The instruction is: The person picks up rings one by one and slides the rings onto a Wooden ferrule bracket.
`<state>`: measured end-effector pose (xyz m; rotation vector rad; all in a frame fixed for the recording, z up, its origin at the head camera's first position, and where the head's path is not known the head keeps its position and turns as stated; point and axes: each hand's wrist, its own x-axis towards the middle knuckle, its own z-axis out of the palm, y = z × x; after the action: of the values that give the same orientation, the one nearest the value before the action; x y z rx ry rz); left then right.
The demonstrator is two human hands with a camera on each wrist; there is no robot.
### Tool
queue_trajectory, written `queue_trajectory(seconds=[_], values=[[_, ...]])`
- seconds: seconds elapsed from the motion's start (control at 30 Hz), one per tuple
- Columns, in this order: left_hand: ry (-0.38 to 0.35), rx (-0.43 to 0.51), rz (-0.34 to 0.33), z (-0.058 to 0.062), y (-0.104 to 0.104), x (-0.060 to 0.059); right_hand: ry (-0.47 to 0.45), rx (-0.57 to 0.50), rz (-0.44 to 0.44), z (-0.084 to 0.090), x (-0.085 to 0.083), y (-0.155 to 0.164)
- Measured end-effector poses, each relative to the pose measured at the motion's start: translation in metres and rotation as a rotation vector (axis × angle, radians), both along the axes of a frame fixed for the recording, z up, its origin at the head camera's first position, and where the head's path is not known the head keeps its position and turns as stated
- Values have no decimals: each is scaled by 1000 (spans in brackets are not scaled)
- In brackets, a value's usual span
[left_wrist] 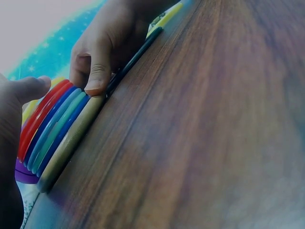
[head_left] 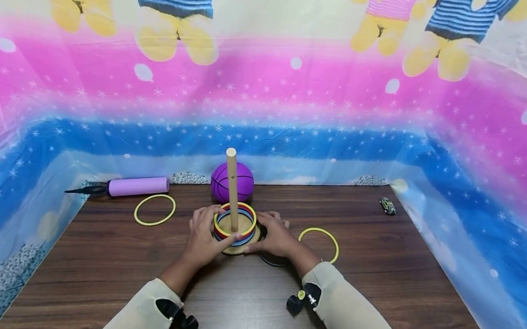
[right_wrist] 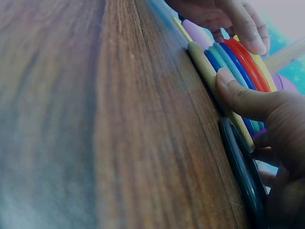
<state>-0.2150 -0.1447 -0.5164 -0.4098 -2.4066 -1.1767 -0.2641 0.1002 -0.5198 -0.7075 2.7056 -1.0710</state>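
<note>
A wooden post (head_left: 233, 192) rises from a round wooden base (left_wrist: 71, 143) on the table. Stacked around the post lie several rings (left_wrist: 55, 126), with yellow on top, then red, blue and teal shades below. My left hand (head_left: 205, 235) curves around the left side of the stack, its thumb over the front of the upper rings. From the right, my right hand (head_left: 278, 236) holds the base, thumb at its front edge and fingers behind. A black ring (right_wrist: 240, 167) lies flat beside the base, partly hidden under the right hand.
One yellow ring (head_left: 136, 213) lies at left and another yellow ring (head_left: 337, 246) at right. A purple ball (head_left: 245, 181) stands behind the post. A purple hand pump (head_left: 139, 186) lies at back left, a toy car (head_left: 387, 205) at back right. Printed cloth (head_left: 291, 146) surrounds the table.
</note>
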Motion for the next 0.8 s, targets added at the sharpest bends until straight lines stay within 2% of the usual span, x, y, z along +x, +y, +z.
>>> queue_trajectory(seconds=[0.8], values=[[63, -6, 15, -3, -5, -4, 2, 11, 0, 2, 1, -1]])
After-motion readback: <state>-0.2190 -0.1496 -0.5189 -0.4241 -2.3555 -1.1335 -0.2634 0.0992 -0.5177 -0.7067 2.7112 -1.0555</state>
